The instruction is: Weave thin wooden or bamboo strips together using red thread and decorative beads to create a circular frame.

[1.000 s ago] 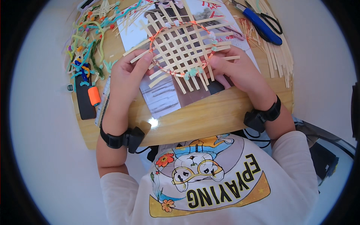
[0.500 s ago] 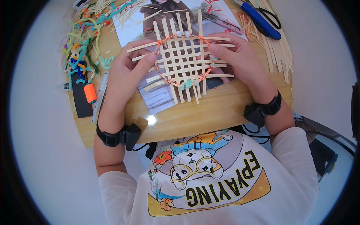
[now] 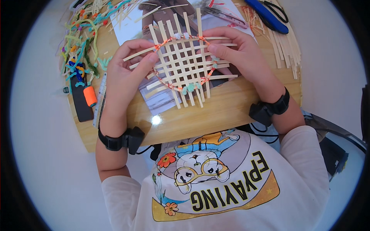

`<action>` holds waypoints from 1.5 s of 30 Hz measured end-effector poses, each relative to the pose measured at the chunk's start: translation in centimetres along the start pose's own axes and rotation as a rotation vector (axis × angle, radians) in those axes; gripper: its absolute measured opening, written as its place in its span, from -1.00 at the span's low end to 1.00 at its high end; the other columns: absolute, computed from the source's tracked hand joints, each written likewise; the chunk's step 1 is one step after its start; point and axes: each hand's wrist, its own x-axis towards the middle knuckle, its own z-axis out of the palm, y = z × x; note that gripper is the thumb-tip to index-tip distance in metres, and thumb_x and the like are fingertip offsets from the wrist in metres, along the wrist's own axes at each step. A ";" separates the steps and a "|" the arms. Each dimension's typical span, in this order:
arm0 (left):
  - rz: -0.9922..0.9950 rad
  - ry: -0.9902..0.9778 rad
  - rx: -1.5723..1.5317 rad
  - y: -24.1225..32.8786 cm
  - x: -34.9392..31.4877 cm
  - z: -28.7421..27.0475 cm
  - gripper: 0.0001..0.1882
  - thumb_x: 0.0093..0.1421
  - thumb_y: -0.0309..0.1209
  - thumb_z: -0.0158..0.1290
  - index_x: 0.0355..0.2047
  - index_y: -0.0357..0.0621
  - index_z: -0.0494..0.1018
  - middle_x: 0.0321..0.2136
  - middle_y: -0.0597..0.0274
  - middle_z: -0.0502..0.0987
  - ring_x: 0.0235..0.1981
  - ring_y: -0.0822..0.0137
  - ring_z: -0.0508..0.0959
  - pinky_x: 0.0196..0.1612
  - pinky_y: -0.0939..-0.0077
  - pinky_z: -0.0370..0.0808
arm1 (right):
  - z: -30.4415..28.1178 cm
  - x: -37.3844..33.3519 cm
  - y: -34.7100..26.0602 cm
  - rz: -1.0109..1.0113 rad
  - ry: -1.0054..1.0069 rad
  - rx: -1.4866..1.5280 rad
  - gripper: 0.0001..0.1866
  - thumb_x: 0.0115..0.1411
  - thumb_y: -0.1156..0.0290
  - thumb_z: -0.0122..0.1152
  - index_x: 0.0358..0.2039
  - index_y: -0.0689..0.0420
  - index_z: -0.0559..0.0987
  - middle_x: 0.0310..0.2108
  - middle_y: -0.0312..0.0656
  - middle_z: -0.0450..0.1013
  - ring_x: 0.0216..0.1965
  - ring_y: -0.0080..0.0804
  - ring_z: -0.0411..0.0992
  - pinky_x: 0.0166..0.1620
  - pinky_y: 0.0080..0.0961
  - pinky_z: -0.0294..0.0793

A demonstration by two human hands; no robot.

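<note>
Between my hands is a woven lattice of pale bamboo strips [image 3: 185, 59], its strip ends sticking out on all sides. A ring of orange cord [image 3: 170, 85] runs round the weave, with pale green beads [image 3: 190, 88] at the near side and white ones [image 3: 181, 36] at the far side. My left hand [image 3: 130, 67] pinches the left strip ends, thumb on top. The right hand [image 3: 241, 54] grips the right edge near the cord, thumb also on top. Both hands' fingertips are partly hidden beneath the weave.
Under the lattice lies a printed picture sheet [image 3: 154, 101]. Fuzzy coloured pipe cleaners [image 3: 83, 50] heap at the left, near an orange thread spool [image 3: 90, 96], a black case [image 3: 79, 109] and a ruler [image 3: 101, 96]. Blue-handled pliers [image 3: 269, 17] and loose strips [image 3: 283, 50] lie right.
The lattice has shifted slightly left and tilted a little, both hands still holding it. The picture sheet's place in view has shifted slightly too.
</note>
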 end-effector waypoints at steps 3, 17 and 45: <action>0.006 -0.021 0.042 -0.2 0.1 -0.2 -0.76 0.10 -0.43 0.17 -0.23 -0.21 0.45 -0.26 0.26 0.51 -0.34 0.56 0.51 -0.39 0.75 0.49 | 0.0 0.1 0.4 -0.039 0.025 -0.045 -0.69 0.14 0.37 0.22 -0.09 0.12 0.52 -0.36 -0.30 0.52 -0.54 -0.74 0.39 -0.65 -0.79 0.25; 0.498 -0.218 0.744 0.0 1.0 -1.7 -0.64 0.02 -0.47 0.12 -0.11 -0.18 0.45 -0.18 0.17 0.49 -0.14 0.18 0.45 -0.06 0.44 0.37 | -1.0 0.5 1.2 -0.124 0.069 -0.239 -0.75 0.18 0.36 0.15 -0.15 0.17 0.55 -0.31 -0.27 0.51 -0.31 -0.59 0.47 -0.26 -0.58 0.51; 0.524 -0.174 0.888 -0.7 1.0 -0.5 -0.63 -0.08 -0.48 0.14 -0.19 -0.14 0.47 -0.27 0.17 0.49 -0.18 0.08 0.43 -0.06 0.34 0.35 | -1.1 0.3 -2.3 -0.192 -0.086 -0.903 -0.81 0.06 0.48 0.21 -0.27 0.22 0.56 -0.29 -0.08 0.38 -0.19 -0.19 0.33 -0.11 -0.42 0.33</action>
